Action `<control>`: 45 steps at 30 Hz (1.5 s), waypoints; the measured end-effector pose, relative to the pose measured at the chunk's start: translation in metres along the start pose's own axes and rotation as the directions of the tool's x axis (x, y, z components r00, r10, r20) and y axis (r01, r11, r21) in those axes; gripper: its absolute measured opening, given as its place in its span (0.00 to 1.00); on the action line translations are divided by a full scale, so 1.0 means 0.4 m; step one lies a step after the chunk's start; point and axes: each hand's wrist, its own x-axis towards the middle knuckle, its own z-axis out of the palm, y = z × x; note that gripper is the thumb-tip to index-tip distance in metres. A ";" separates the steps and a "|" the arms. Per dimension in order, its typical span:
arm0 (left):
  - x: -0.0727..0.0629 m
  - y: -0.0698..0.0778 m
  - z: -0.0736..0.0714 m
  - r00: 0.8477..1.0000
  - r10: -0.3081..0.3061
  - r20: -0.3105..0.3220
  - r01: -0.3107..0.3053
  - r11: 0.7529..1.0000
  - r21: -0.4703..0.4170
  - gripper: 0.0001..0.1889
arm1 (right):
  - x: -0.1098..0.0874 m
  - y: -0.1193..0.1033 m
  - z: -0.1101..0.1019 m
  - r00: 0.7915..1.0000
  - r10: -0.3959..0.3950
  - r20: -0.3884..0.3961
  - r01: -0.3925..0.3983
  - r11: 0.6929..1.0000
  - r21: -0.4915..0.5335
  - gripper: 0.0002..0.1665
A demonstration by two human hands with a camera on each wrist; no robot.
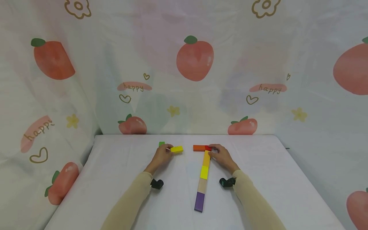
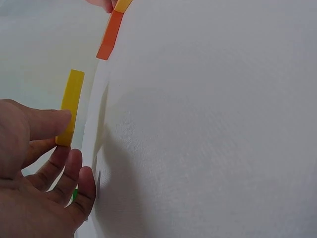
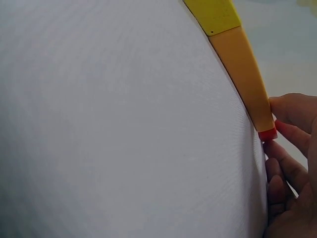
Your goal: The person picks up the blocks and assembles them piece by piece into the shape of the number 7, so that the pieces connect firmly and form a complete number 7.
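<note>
In the head view my left hand pinches a yellow block between thumb and fingers. The left wrist view shows this yellow block raised off the table, its far end sticking out past the thumb. Behind the hand lies a partly hidden green block. My right hand holds the end of a red block, mostly covered by its fingers. Its thumb touches the side of a light orange block. An orange block lies end to end with the red one.
From the red block a row runs toward me: light orange, a yellow block, a beige block and a purple block. All lie on a white-covered table. A printed curtain stands behind and at the sides.
</note>
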 end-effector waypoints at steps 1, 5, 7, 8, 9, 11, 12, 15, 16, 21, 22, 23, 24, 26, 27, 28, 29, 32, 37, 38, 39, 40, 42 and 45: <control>0.004 -0.001 0.002 1.000 -0.001 0.004 0.001 1.000 -0.002 0.18 | 0.000 0.000 0.000 1.000 0.001 0.000 -0.001 1.000 -0.002 0.26; 0.015 -0.001 0.008 1.000 0.000 0.024 0.001 1.000 -0.011 0.18 | 0.000 0.001 0.001 1.000 0.007 -0.001 -0.007 1.000 0.002 0.27; 0.018 0.003 0.011 1.000 -0.001 0.029 0.001 1.000 -0.018 0.18 | 0.002 0.004 0.003 1.000 0.007 0.000 -0.007 1.000 0.002 0.27; 0.019 0.005 0.013 1.000 0.001 0.031 0.000 1.000 -0.024 0.18 | 0.002 0.005 0.003 1.000 0.008 0.001 -0.008 1.000 0.003 0.27; 0.019 0.008 0.014 0.999 0.003 0.033 -0.002 1.000 -0.026 0.18 | 0.003 0.005 0.003 1.000 0.010 0.001 -0.010 1.000 0.003 0.27; 0.020 0.013 0.017 0.999 0.006 0.038 -0.005 0.999 -0.035 0.19 | 0.004 0.006 0.004 1.000 0.013 0.001 -0.013 1.000 0.004 0.26; 0.021 0.016 0.018 0.999 0.004 0.041 -0.002 0.999 -0.040 0.19 | 0.004 0.006 0.004 1.000 0.014 0.001 -0.014 1.000 0.005 0.26; 0.025 0.019 0.022 0.999 0.003 0.046 -0.001 0.999 -0.048 0.19 | 0.002 0.003 0.003 1.000 0.023 -0.001 -0.023 1.000 0.011 0.26; 0.026 0.019 0.022 0.999 0.004 0.046 -0.002 0.999 -0.051 0.19 | 0.002 0.002 0.003 1.000 0.024 -0.001 -0.024 1.000 0.011 0.26; 0.032 0.018 0.025 0.998 0.035 0.047 -0.033 0.998 -0.051 0.19 | -0.001 -0.004 0.002 0.999 0.037 0.002 -0.037 0.999 0.022 0.27; 0.034 0.018 0.026 0.998 0.041 0.049 -0.039 0.998 -0.052 0.19 | -0.001 -0.005 0.001 0.999 0.039 0.003 -0.039 0.999 0.025 0.27; 0.035 0.019 0.027 0.998 0.045 0.052 -0.042 0.998 -0.056 0.19 | -0.001 -0.006 0.001 0.999 0.041 0.004 -0.041 0.999 0.028 0.27; 0.036 0.020 0.028 0.998 0.044 0.054 -0.041 0.997 -0.060 0.19 | -0.001 -0.006 0.001 0.999 0.039 0.006 -0.039 0.999 0.029 0.27; 0.038 0.023 0.030 0.997 0.046 0.062 -0.043 0.997 -0.063 0.19 | -0.001 -0.006 0.000 0.999 0.035 0.007 -0.036 0.999 0.029 0.27; 0.040 0.024 0.032 0.997 0.045 0.066 -0.041 0.997 -0.064 0.19 | -0.001 -0.005 -0.001 0.999 0.033 0.007 -0.033 0.999 0.029 0.27; 0.043 0.025 0.035 0.997 0.043 0.068 -0.039 0.997 -0.062 0.19 | -0.001 -0.005 -0.001 1.000 0.030 0.007 -0.030 0.999 0.032 0.27; 0.045 0.026 0.037 0.997 0.039 0.070 -0.034 0.998 -0.061 0.19 | -0.001 -0.005 -0.001 1.000 0.028 0.008 -0.029 0.999 0.033 0.27; 0.053 0.026 0.046 0.997 0.027 0.077 -0.023 0.998 -0.059 0.18 | 0.000 -0.004 0.000 1.000 0.029 0.007 -0.029 0.999 0.033 0.27; 0.061 0.024 0.054 0.996 0.026 0.089 -0.020 0.998 -0.059 0.19 | -0.002 -0.006 0.002 1.000 0.031 -0.002 -0.031 0.999 0.025 0.27; 0.061 0.024 0.054 0.996 0.027 0.091 -0.022 0.998 -0.059 0.19 | -0.002 -0.006 0.002 1.000 0.029 -0.003 -0.029 0.999 0.024 0.27; 0.063 0.024 0.056 0.995 0.027 0.092 -0.022 0.998 -0.057 0.19 | -0.003 -0.006 0.002 1.000 0.028 -0.004 -0.028 0.999 0.025 0.27; 0.063 0.025 0.056 0.995 0.024 0.095 -0.019 0.998 -0.054 0.19 | -0.004 -0.006 0.001 1.000 0.027 -0.003 -0.027 0.999 0.025 0.27; 0.065 0.027 0.058 0.995 0.021 0.096 -0.016 0.999 -0.048 0.19 | -0.005 -0.006 0.001 1.000 0.024 -0.002 -0.024 0.999 0.026 0.27; 0.069 0.031 0.061 0.995 0.012 0.097 -0.007 0.999 -0.045 0.19 | -0.007 -0.006 -0.001 1.000 0.021 -0.002 -0.021 0.999 0.027 0.27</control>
